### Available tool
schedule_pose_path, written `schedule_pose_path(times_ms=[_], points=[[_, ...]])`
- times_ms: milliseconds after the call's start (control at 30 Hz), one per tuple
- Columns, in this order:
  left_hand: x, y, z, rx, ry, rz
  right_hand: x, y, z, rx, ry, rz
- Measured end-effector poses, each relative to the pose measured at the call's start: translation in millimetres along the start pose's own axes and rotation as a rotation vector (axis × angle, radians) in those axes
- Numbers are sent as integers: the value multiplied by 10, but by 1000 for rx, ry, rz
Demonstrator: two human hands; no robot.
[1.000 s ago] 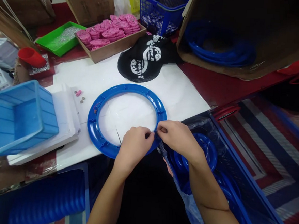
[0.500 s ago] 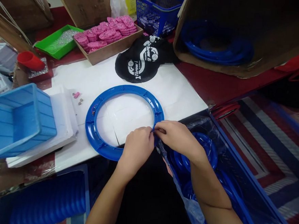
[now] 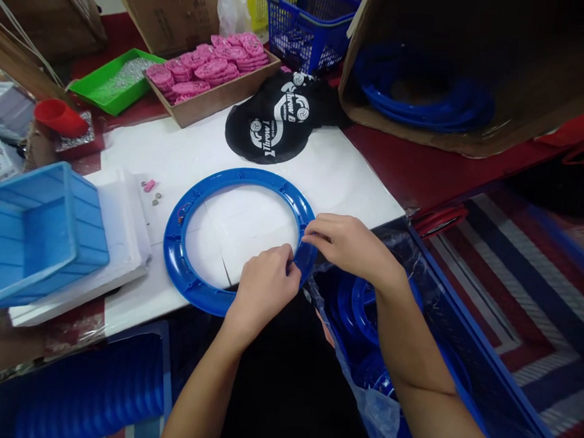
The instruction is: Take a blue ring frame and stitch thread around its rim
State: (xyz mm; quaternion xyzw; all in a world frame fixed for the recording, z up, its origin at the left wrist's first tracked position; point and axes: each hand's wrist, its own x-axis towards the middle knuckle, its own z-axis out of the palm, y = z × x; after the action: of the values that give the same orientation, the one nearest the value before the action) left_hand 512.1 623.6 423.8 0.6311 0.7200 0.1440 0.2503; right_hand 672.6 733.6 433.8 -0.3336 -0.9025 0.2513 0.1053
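Observation:
A blue plastic ring lies on the white sheet at the table's front edge, its ribbed hollow side up. Small wires show in its channel at the left. My left hand is closed over the ring's near right rim, thumb against index finger. At the ring's right side, my right hand pinches with its fingertips over the channel; whatever is between them is too small to make out. Beyond the ring lies a black mesh cloth with white print. A few small metal and pink bits lie to the ring's left.
A light-blue bin stands at left on white foam. Behind are a green tray, a box of pink pieces and a blue basket. An open carton holds blue rings. A lined blue crate with more rings is at right.
My right hand has moved up along the ring's right side, away from my left hand. The ring has shifted slightly left, and my left hand still holds its near rim.

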Motion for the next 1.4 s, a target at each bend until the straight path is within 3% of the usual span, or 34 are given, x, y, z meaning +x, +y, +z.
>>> schedule_pose_path(times_ms=[233, 500, 667, 900, 1167, 1267, 1400], points=[[2, -66, 0, -78, -7, 37, -89, -5, 132, 59, 35, 133], [-27, -104, -14, -130, -23, 48, -114, 98, 211, 371, 47, 177], [-18, -100, -13, -139, -21, 48, -195, -49, 112, 181, 64, 72], [-48, -107, 1, -132, 1, 64, -66, -255, -74, -218, -188, 11], [-53, -126, 4, -186, 16, 75, 345, -76, -280, 64, -498, -15], [-41, -144, 5, -206, 12, 88, 314, -67, -278, 146, -476, -21], [-34, -146, 5, -219, 8, 88, 225, -80, -203, 121, -354, 12]])
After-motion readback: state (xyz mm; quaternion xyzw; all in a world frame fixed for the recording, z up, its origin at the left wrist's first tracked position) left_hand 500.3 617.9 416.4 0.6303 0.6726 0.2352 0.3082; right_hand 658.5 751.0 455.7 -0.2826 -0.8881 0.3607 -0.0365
